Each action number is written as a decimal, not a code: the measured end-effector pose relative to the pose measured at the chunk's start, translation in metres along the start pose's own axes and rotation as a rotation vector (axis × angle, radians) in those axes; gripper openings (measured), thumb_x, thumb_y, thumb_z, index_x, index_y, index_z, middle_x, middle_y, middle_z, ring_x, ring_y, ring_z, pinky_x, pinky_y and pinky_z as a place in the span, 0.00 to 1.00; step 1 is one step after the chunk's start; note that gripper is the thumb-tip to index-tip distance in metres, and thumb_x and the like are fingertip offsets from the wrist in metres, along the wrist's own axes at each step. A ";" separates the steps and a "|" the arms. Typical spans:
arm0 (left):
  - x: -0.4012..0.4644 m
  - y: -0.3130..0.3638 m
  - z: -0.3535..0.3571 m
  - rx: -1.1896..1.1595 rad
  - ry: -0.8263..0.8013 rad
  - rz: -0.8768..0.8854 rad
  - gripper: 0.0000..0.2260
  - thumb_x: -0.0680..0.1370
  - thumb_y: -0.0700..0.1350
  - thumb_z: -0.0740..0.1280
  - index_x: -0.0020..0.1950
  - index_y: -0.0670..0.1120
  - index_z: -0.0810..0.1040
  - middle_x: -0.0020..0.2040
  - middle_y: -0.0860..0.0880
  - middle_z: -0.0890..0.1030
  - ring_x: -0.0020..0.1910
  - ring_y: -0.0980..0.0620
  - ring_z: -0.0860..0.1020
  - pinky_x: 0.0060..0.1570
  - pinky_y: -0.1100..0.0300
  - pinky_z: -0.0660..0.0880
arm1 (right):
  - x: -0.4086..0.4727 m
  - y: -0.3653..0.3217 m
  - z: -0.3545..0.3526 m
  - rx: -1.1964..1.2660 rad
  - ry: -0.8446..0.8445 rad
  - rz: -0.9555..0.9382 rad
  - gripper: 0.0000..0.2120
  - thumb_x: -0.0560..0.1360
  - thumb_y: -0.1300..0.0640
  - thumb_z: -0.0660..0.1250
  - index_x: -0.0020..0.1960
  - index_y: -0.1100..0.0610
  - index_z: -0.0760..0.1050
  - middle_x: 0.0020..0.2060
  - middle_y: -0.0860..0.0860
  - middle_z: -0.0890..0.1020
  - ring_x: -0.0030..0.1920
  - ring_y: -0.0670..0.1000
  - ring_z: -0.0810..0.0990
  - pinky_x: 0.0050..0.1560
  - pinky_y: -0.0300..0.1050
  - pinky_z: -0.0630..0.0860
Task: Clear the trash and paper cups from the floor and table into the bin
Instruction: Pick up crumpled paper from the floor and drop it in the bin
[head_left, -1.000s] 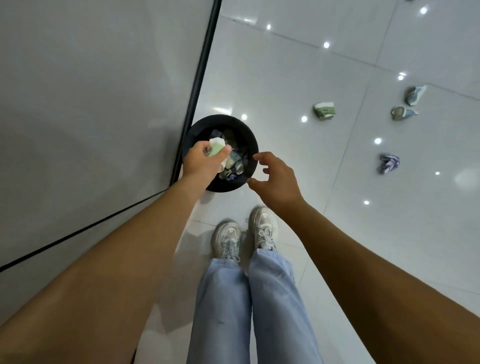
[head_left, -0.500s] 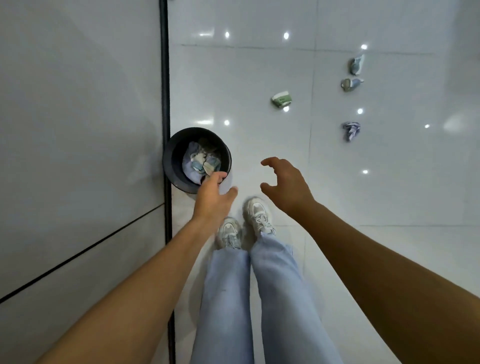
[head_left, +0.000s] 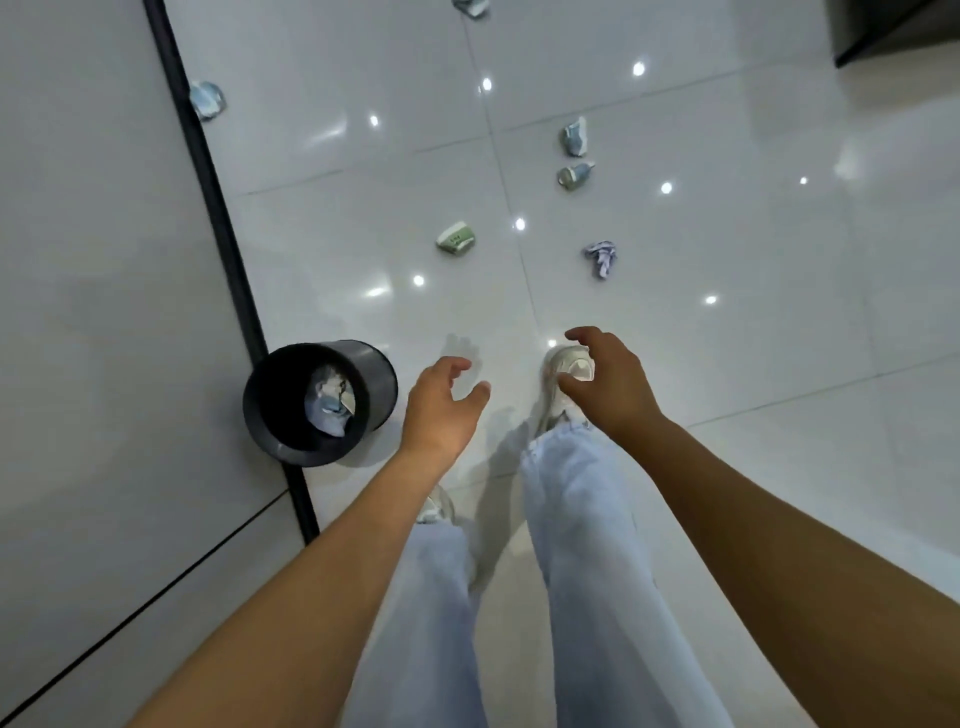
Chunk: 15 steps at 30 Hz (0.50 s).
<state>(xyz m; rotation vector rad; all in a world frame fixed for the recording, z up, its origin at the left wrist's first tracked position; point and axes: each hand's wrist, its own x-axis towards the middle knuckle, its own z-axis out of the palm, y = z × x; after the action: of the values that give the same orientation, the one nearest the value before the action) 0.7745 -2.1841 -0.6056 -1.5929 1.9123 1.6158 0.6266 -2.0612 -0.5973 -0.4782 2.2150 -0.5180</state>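
A black round bin (head_left: 378, 375) stands on the floor against the wall at the left, with crumpled cups and paper inside it. My left hand (head_left: 441, 405) hangs just right of the bin, fingers apart and empty. My right hand (head_left: 608, 379) is further right above my shoe, also open and empty. Ahead on the floor lie a squashed green cup (head_left: 456, 238), a crumpled bluish paper (head_left: 601, 257), two crushed cups (head_left: 574, 175) (head_left: 574, 136), another by the wall (head_left: 207, 100), and one at the top edge (head_left: 470, 6).
A grey wall with a black skirting strip (head_left: 228, 249) runs along the left. The glossy white tiled floor (head_left: 753, 322) stretches ahead and to the right. A dark piece of furniture (head_left: 893, 26) shows at the top right corner. My legs in light jeans fill the bottom centre.
My left hand dropped the cup into the bin and drew back to the right, empty. The view has turned away from the bin toward the litter ahead, and my right foot has stepped forward.
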 end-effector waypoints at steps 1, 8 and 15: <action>0.007 0.011 0.011 0.011 -0.006 -0.009 0.14 0.76 0.47 0.68 0.61 0.47 0.75 0.60 0.49 0.76 0.60 0.52 0.73 0.61 0.55 0.72 | 0.010 0.010 -0.010 0.009 0.001 0.013 0.23 0.72 0.58 0.68 0.66 0.52 0.69 0.60 0.53 0.75 0.59 0.53 0.73 0.56 0.46 0.71; 0.058 0.090 0.088 0.059 -0.047 -0.071 0.13 0.76 0.47 0.68 0.60 0.48 0.75 0.59 0.49 0.76 0.54 0.54 0.73 0.52 0.61 0.69 | 0.085 0.065 -0.086 0.017 -0.009 0.060 0.24 0.73 0.59 0.68 0.68 0.54 0.69 0.62 0.55 0.74 0.61 0.55 0.73 0.54 0.43 0.68; 0.120 0.150 0.129 0.149 -0.108 -0.022 0.14 0.76 0.47 0.68 0.60 0.46 0.75 0.58 0.48 0.76 0.56 0.51 0.74 0.57 0.58 0.70 | 0.158 0.101 -0.134 0.034 0.017 0.111 0.25 0.73 0.59 0.68 0.69 0.55 0.68 0.63 0.56 0.73 0.63 0.56 0.72 0.58 0.47 0.69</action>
<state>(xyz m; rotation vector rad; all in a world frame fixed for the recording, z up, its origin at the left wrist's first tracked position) 0.5470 -2.1778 -0.6492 -1.4341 1.9045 1.4805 0.4096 -2.0261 -0.6658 -0.3324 2.2305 -0.5008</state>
